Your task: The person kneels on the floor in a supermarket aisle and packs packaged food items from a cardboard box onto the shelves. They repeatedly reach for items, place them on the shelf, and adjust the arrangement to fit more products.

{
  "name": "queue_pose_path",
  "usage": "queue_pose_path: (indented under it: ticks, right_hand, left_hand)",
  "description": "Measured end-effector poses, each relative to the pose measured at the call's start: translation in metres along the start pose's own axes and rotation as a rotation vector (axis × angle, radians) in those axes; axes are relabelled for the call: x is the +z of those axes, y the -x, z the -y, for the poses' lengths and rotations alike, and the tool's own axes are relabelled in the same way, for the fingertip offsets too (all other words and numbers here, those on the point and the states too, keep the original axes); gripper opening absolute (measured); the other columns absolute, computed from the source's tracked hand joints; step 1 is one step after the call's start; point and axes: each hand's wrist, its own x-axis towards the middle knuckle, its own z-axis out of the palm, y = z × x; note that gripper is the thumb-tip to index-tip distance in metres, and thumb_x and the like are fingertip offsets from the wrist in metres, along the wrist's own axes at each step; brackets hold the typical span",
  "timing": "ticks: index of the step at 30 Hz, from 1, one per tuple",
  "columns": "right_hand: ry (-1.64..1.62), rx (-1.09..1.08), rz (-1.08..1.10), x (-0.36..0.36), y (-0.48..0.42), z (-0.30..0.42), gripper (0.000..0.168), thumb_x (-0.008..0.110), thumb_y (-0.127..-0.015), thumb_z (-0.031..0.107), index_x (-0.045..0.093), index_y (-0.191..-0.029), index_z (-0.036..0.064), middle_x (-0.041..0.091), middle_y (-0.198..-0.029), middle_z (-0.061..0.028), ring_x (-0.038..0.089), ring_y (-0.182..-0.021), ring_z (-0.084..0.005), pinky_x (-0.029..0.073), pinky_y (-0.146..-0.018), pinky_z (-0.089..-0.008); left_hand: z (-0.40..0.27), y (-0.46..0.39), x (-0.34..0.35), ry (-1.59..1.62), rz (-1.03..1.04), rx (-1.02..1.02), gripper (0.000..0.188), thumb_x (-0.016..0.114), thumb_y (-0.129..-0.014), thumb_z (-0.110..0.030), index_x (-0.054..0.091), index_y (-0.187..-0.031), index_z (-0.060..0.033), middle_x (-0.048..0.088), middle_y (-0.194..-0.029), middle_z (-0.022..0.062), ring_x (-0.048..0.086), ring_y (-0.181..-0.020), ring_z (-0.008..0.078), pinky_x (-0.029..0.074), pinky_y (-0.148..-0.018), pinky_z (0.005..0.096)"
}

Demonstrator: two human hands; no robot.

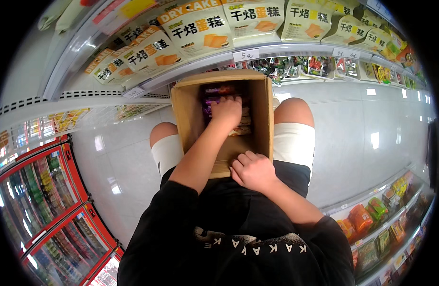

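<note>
An open cardboard box (267,118) rests between my knees, its opening facing me. Inside it, at the far end, lie several packages, with purple wrappers (208,103) on the left and pale ones (244,125) on the right. My left hand (228,111) reaches into the box, its curled fingers on top of the packages; whether it grips one is hard to see. At the box's near right corner, my right hand (254,169) rests with bent fingers over the rim, and its fingertips are partly hidden.
Ahead, a shelf edge (205,59) with price tags holds bagged dry cakes (255,18). Small packaged snacks (316,67) sit below it. Red-framed glass-door coolers (73,178) stand at the left, and another snack shelf (373,228) is at the lower right.
</note>
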Motion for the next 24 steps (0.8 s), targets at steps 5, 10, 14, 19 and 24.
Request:
queue_pose_path:
  ticks: [5,10,14,19,24]
  right_hand:
    - [0.021,0.013,0.010,-0.001,0.000,0.002,0.021,0.068,-0.084,0.024,0.060,-0.071,0.011,0.057,-0.073,-0.0030,0.060,-0.069,-0.0213,0.051,-0.058,-0.0346]
    - [-0.052,-0.005,-0.027,-0.008,0.001,0.006,0.017,0.069,-0.084,0.021,0.062,-0.073,0.010,0.058,-0.073,-0.0048,0.061,-0.070,-0.0241,0.051,-0.059,-0.0382]
    - [-0.131,-0.025,-0.071,-0.028,0.000,0.011,0.009,0.070,-0.082,0.016,0.068,-0.084,0.008,0.060,-0.078,-0.0067,0.061,-0.076,-0.0269,0.052,-0.067,-0.0395]
    - [-0.108,0.018,-0.059,-0.059,0.008,0.022,0.009,0.070,-0.082,0.013,0.068,-0.086,0.005,0.062,-0.080,-0.0090,0.061,-0.078,-0.0293,0.052,-0.071,-0.0404]
    - [-0.059,0.098,0.006,-0.101,0.020,0.048,0.011,0.069,-0.083,0.014,0.069,-0.089,0.005,0.064,-0.081,-0.0107,0.065,-0.078,-0.0313,0.053,-0.070,-0.0427]
  left_hand:
    - [0.019,0.098,-0.037,0.280,-0.646,0.344,0.030,0.064,-0.091,-0.011,0.066,-0.120,-0.0081,0.068,-0.118,0.0099,0.063,-0.111,0.0303,0.044,-0.097,0.0454]
    - [0.080,0.157,-0.020,0.414,-1.013,0.233,0.021,0.067,-0.085,-0.005,0.068,-0.106,-0.0040,0.068,-0.110,0.0106,0.062,-0.106,0.0318,0.045,-0.091,0.0448]
    - [0.113,0.180,0.022,0.640,-1.026,0.043,0.025,0.064,-0.093,-0.009,0.062,-0.115,0.0021,0.064,-0.118,0.0189,0.061,-0.109,0.0379,0.048,-0.096,0.0448]
    - [0.129,0.174,0.058,0.953,-0.784,-0.126,0.023,0.061,-0.099,-0.019,0.065,-0.113,-0.0001,0.067,-0.108,0.0182,0.066,-0.095,0.0339,0.052,-0.085,0.0414]
    - [0.134,0.154,0.055,0.857,-0.771,-0.224,0.027,0.056,-0.102,-0.029,0.069,-0.106,-0.0062,0.071,-0.097,0.0160,0.067,-0.090,0.0364,0.053,-0.079,0.0446]
